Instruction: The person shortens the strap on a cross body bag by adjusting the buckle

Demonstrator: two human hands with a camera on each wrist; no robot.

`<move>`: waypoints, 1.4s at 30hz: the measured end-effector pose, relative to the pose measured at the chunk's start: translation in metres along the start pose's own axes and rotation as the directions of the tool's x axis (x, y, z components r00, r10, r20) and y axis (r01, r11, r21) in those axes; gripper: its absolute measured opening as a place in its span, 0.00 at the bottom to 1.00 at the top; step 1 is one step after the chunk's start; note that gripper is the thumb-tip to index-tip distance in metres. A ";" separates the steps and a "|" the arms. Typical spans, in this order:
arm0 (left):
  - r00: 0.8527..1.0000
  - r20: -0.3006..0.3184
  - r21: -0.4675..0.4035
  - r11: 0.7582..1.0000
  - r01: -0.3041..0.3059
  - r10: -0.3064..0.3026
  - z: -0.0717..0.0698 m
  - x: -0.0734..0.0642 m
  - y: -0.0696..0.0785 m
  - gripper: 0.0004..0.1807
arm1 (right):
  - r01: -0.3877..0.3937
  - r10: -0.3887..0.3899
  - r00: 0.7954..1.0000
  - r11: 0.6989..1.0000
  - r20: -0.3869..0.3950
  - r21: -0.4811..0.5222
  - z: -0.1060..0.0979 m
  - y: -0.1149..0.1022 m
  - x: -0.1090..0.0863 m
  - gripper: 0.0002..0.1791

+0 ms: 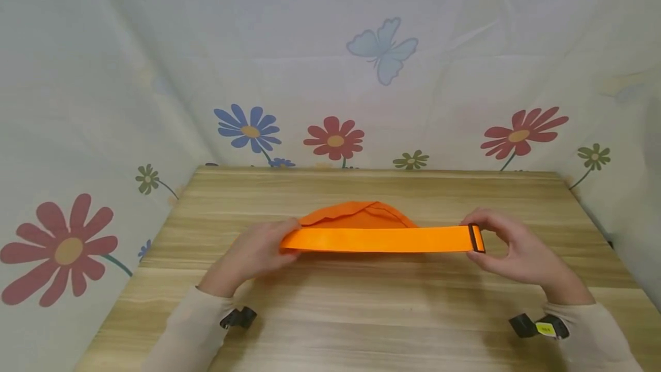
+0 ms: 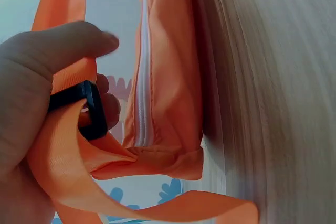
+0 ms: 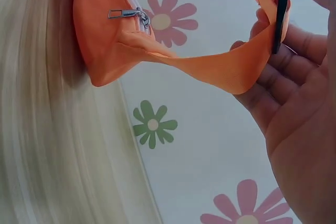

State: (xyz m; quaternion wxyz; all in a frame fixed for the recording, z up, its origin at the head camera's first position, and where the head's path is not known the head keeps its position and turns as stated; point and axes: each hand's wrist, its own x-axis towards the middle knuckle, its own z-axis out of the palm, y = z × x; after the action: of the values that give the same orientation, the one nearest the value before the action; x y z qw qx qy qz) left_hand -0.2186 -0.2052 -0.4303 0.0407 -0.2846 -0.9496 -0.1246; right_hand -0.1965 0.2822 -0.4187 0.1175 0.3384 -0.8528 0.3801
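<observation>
An orange waist bag lies behind its wide orange strap, which stretches level between the two hands. The left hand grips the strap's left end. In the left wrist view, a black buckle sits against its fingers, the thumb stands apart from it, and a loop of strap hangs below. At the other end, the right hand pinches the strap at a black slider. A white zipper runs along the bag, and its metal pull shows in the right wrist view.
A wood-grain table lies under the bag and hands. Behind and beside it hangs a pale curtain printed with flowers and a butterfly. Black wrist devices sit at the left cuff and right cuff.
</observation>
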 end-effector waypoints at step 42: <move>0.992 0.104 0.092 0.992 -0.081 0.072 0.033 0.009 -0.007 0.34 | 0.074 -0.074 0.997 0.991 0.010 -0.110 0.019 -0.003 0.009 0.36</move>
State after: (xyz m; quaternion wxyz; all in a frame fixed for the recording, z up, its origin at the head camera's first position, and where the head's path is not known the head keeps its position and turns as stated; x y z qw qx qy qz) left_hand -0.2303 -0.1977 -0.4628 0.0113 -0.3245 -0.9437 -0.0628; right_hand -0.1998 0.2625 -0.4259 0.1478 0.3638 -0.8597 0.3268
